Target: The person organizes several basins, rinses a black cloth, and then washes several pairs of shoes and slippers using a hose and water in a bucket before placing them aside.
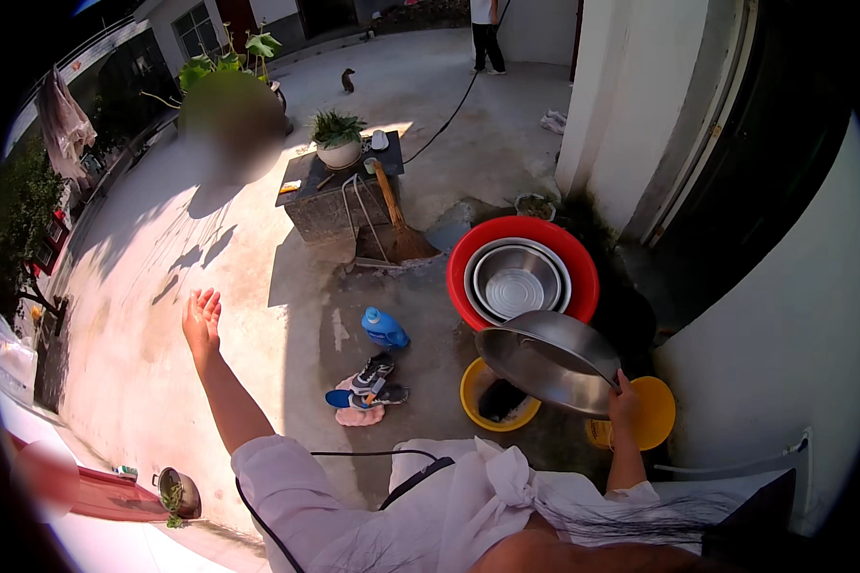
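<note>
My right hand point(623, 399) grips the rim of a large stainless steel basin point(554, 377), which is tilted with its hollow side partly showing. Below that basin stands a yellow basin point(470, 401) with something dark in it. Behind it, a red basin point(588, 277) holds two nested metal basins point(518, 279). My left hand point(203, 320) is raised out to the left, holding nothing, its fingers loosely stretched. Between my arms, a blue bottle point(384, 328) lies or leans on the ground, near a pair of dark sneakers point(376, 382) and a blue-handled brush-like thing point(337, 397) on a pink cloth point(358, 416).
A yellow bucket point(655, 413) stands by the right wall. Ahead, a straw broom point(406, 234) leans at a stone block point(334, 210) bearing a potted plant point(338, 153). A small animal point(348, 81) and a standing person point(484, 38) are farther off. A cable point(449, 119) crosses the yard.
</note>
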A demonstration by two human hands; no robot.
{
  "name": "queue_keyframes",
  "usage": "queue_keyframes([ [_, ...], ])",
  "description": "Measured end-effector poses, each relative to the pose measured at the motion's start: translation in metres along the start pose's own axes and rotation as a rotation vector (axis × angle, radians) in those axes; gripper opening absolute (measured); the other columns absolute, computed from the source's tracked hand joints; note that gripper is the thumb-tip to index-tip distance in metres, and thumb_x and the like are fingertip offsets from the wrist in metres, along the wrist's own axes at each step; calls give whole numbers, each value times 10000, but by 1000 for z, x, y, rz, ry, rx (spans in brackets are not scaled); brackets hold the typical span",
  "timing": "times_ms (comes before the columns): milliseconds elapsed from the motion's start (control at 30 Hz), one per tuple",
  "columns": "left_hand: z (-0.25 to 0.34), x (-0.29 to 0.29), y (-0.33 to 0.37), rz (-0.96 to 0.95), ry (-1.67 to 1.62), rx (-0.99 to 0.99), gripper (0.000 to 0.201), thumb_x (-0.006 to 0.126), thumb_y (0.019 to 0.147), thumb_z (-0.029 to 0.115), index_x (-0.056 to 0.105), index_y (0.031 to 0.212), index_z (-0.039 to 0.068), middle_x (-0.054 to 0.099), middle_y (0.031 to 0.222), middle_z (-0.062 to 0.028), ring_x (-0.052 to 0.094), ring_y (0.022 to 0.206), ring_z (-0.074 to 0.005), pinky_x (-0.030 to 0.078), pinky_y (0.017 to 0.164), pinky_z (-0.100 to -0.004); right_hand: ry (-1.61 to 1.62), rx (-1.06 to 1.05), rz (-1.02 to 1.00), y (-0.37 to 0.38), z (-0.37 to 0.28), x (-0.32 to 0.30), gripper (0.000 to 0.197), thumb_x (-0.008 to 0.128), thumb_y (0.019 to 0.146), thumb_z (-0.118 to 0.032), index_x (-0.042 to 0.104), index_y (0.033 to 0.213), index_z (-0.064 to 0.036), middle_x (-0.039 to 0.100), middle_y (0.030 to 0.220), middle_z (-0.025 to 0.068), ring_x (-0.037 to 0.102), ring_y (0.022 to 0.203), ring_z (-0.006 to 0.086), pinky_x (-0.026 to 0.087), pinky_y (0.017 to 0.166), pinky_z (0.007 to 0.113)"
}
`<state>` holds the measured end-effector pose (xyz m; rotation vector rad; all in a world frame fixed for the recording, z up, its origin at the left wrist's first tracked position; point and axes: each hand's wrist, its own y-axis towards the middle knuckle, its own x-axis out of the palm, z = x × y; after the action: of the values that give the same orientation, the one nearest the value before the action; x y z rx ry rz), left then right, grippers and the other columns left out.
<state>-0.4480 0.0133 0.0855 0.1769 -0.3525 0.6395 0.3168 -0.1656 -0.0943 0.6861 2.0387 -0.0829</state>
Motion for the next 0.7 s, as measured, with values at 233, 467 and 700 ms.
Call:
queue_keyframes([
  [233, 107, -307, -139, 1032, 709, -220, 485, 457, 880, 337, 379, 1218, -1, 533, 1088, -142, 532, 993, -262, 415, 817, -363, 122, 42, 217, -8, 45, -33, 368, 597, 760, -6, 576, 1125, -49, 620, 1019, 136, 603, 916, 256, 467, 763, 315],
  [467, -164, -149, -159, 17, 1656, -1127, 362, 466, 874, 303, 451, 1123, 41, 581, 943, -139, 588, 806, -252, 450, 659, -384, 240, 759, 225, 6, 72, 15, 269, 576, 822, -150, 609, 1050, -11, 639, 911, 139, 607, 824, 208, 456, 706, 330],
  [700, -368, 30, 46, -498, 1565, -576, 214, 554, 840, 236, 537, 930, 42, 584, 681, -75, 564, 539, -185, 475, 480, -327, 254, 1120, 286, 5, 105, 91, 329, 606, 807, -220, 591, 1003, 43, 623, 935, 144, 590, 831, 231, 437, 732, 368],
])
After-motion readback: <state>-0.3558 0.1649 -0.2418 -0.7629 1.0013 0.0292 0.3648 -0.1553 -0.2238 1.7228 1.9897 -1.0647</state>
